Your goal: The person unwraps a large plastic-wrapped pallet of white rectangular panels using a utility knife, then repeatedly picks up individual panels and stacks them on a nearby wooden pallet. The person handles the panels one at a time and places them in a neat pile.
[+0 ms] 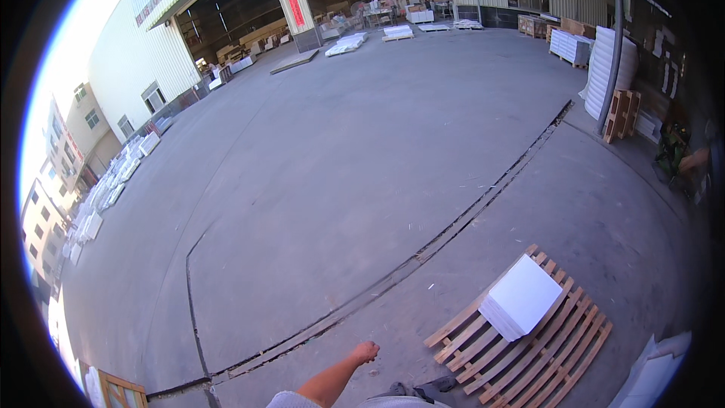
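Observation:
Only my left hand [366,351] shows, low in the view. Its fingers are curled into a loose fist with nothing in them. The bare forearm rises from a grey sleeve at the bottom edge and hangs over the concrete yard floor, touching nothing. To its right lies a flat wooden pallet [544,355] bearing a stack of white square sheets [525,296]. The pallet is about an arm's length away. My right hand is out of sight. My dark shoes [423,390] peek in at the bottom.
A narrow channel [453,221] cuts diagonally across the concrete. At the right stand a grey pole [615,45], white stacked panels [604,68] and upright wooden pallets [621,115]. More white sheets [657,370] lie at the lower right. A wooden frame [121,391] sits at the lower left. Open warehouse bays lie far ahead.

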Action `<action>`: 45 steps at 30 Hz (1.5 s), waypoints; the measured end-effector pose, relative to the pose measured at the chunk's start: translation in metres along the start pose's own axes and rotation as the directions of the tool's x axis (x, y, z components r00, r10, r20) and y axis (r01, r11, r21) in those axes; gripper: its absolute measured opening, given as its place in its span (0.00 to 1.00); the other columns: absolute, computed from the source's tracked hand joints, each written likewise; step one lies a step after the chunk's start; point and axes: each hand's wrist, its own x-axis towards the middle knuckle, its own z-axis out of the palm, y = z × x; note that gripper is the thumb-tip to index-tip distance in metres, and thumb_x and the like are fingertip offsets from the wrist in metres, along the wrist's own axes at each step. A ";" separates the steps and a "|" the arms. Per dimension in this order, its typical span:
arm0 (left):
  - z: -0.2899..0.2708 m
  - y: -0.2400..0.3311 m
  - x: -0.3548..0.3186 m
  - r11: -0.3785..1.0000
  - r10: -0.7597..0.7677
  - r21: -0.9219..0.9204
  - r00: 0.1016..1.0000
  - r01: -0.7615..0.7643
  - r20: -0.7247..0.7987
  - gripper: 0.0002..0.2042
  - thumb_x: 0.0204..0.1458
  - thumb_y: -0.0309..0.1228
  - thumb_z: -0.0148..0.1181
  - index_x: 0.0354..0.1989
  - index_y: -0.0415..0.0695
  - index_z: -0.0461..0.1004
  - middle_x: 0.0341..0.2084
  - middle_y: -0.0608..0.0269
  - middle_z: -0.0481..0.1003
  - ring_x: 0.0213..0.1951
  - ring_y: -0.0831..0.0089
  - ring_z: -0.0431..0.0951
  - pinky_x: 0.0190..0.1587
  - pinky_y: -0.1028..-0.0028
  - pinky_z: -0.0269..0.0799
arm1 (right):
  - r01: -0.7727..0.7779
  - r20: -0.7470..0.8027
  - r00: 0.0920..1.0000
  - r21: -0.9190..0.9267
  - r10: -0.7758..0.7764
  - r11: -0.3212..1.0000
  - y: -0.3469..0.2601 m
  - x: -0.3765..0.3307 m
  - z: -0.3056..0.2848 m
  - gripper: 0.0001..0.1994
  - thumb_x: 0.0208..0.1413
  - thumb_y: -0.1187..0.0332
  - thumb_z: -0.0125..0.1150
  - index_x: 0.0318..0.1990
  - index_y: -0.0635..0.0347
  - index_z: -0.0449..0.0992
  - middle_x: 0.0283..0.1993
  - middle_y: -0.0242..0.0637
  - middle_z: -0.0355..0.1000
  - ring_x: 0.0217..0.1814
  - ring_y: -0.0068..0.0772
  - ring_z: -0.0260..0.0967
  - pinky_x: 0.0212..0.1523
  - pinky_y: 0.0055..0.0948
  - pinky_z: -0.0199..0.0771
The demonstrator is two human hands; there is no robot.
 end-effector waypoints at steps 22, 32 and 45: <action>-0.011 0.321 0.253 0.941 0.028 0.304 0.929 -0.149 0.370 0.14 0.54 0.33 0.46 0.43 0.37 0.68 0.37 0.48 0.76 0.30 0.56 0.80 0.27 0.62 0.76 | 0.144 -0.313 0.945 0.661 0.096 0.736 -0.064 0.092 0.016 0.16 0.57 0.56 0.50 0.33 0.63 0.70 0.28 0.44 0.74 0.23 0.41 0.74 0.22 0.42 0.74; 0.140 0.540 0.479 0.245 0.292 0.537 0.589 -0.807 0.753 0.13 0.56 0.37 0.46 0.37 0.42 0.74 0.33 0.53 0.78 0.32 0.59 0.80 0.29 0.63 0.75 | 0.040 -0.293 0.913 0.756 0.283 0.654 -0.183 0.120 0.146 0.19 0.57 0.51 0.52 0.36 0.60 0.74 0.32 0.38 0.76 0.30 0.32 0.76 0.28 0.34 0.74; 0.396 0.669 0.470 -0.236 0.776 0.401 0.076 -0.885 0.626 0.19 0.51 0.38 0.56 0.46 0.38 0.71 0.48 0.48 0.70 0.52 0.51 0.69 0.52 0.56 0.64 | 0.302 -0.789 0.597 0.053 -0.146 0.952 -0.394 0.340 0.025 0.28 0.56 0.48 0.52 0.52 0.67 0.66 0.50 0.57 0.69 0.53 0.56 0.67 0.53 0.45 0.67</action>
